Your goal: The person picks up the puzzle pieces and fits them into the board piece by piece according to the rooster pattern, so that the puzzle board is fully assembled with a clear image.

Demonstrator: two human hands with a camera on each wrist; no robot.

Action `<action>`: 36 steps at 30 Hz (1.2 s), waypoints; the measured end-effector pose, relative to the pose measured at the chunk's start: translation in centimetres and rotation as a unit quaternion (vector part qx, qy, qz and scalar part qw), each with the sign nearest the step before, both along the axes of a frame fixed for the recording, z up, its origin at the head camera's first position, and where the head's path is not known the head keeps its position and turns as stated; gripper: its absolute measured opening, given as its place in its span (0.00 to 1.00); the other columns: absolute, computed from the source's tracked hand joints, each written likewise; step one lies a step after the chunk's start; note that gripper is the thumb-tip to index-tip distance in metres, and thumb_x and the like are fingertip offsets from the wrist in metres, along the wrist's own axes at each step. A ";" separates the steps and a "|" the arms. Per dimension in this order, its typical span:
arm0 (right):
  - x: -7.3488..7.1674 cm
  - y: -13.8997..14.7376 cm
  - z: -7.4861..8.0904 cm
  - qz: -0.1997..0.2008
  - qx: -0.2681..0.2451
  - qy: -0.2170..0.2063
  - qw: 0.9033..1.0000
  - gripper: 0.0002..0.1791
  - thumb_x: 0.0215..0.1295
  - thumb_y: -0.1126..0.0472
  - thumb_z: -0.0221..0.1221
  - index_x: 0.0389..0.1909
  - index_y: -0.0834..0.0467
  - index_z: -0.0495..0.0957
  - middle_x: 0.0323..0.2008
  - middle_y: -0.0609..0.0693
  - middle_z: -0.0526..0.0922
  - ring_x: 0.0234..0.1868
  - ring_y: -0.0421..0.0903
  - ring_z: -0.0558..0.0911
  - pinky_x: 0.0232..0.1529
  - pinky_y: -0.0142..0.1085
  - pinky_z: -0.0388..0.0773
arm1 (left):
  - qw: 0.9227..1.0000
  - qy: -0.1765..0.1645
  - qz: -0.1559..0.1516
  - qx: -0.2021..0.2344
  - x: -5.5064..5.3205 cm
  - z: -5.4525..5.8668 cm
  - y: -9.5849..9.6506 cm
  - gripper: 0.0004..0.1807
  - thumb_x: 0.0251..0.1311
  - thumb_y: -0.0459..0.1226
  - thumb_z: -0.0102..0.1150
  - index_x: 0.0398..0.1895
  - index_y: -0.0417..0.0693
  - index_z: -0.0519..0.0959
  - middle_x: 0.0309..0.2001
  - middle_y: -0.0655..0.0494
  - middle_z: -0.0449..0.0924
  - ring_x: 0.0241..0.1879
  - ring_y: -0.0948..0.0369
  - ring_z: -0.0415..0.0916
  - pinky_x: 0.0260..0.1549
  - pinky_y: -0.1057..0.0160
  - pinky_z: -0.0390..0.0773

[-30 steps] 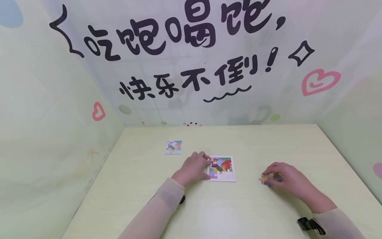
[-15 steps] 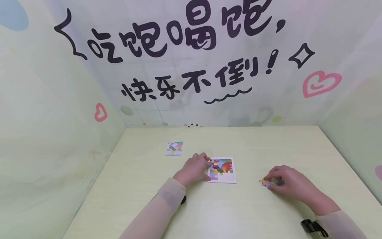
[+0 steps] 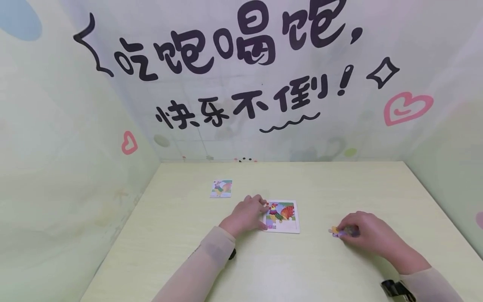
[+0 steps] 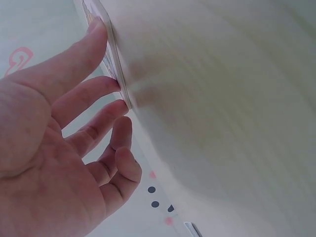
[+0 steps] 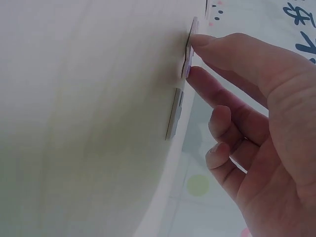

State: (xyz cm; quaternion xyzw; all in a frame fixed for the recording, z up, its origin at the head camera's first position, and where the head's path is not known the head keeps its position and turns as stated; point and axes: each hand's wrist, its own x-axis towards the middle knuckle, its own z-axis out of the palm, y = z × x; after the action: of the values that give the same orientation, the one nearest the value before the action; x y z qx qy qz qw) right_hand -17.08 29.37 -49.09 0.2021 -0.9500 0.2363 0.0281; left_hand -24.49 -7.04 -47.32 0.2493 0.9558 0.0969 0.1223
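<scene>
In the head view a square jigsaw tray (image 3: 286, 227) lies on the table, its rooster picture filled at the top and left and pale at lower right. My left hand (image 3: 245, 214) rests along its left side. In the left wrist view, the thumb and two fingertips touch the tray's edge (image 4: 118, 69), while the other fingers are bent. Farther right, my right hand (image 3: 364, 230) pinches a small yellow and purple puzzle piece (image 3: 335, 232) between thumb and index finger. A second puzzle piece (image 5: 174, 114) lies flat beside it, partly under the hand in the head view.
A small rooster picture card (image 3: 221, 188) lies behind and left of the tray. The pale wooden table (image 3: 286, 268) meets a printed fabric backdrop (image 3: 211, 142) at the back and sides.
My right thumb and index finger have closed in on the yellow and purple piece. The left hand stays at the tray. The whole view has shifted slightly down.
</scene>
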 end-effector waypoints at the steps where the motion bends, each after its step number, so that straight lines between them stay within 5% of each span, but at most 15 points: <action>1: 0.1 0.0 0.0 -0.003 -0.002 0.002 1.000 0.13 0.50 0.59 0.78 0.34 0.40 0.88 0.34 0.32 0.84 0.30 0.31 0.71 0.30 0.29 0.70 | 1.000 0.001 -0.002 -0.001 0.0 0.0 0.0 0.37 0.52 0.50 0.78 0.67 0.56 0.79 0.68 0.59 0.74 0.62 0.55 0.70 0.57 0.57 0.76; 18: -0.5 -1.3 0.6 0.002 0.014 0.055 0.998 0.13 0.51 0.56 0.78 0.33 0.36 0.86 0.34 0.30 0.84 0.32 0.30 0.74 0.31 0.30 0.73 | 1.000 0.010 -0.006 -0.005 -0.3 -0.3 0.0 0.36 0.52 0.51 0.78 0.67 0.57 0.80 0.68 0.59 0.74 0.61 0.55 0.70 0.56 0.57 0.77; 29: -0.9 -2.5 0.8 0.002 0.026 0.045 0.999 0.13 0.53 0.55 0.78 0.34 0.34 0.86 0.38 0.30 0.86 0.35 0.33 0.76 0.33 0.31 0.75 | 1.000 0.010 -0.004 -0.010 -0.1 -0.2 0.1 0.36 0.52 0.50 0.79 0.66 0.58 0.80 0.67 0.60 0.74 0.60 0.56 0.71 0.55 0.58 0.77; 36: -1.1 -3.3 0.7 0.015 0.032 0.079 0.996 0.14 0.51 0.56 0.78 0.33 0.33 0.87 0.38 0.29 0.85 0.41 0.37 0.82 0.41 0.38 0.81 | 1.000 0.012 -0.006 -0.009 -0.2 -0.3 0.0 0.34 0.52 0.51 0.79 0.64 0.59 0.82 0.67 0.60 0.74 0.58 0.56 0.71 0.53 0.60 0.77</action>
State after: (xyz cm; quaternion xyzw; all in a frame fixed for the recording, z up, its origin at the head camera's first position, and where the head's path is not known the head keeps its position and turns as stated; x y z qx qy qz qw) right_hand -18.18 26.04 -48.40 0.2354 -0.9487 0.1894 0.0927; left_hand -24.65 -6.99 -47.59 0.2551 0.9565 0.0850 0.1134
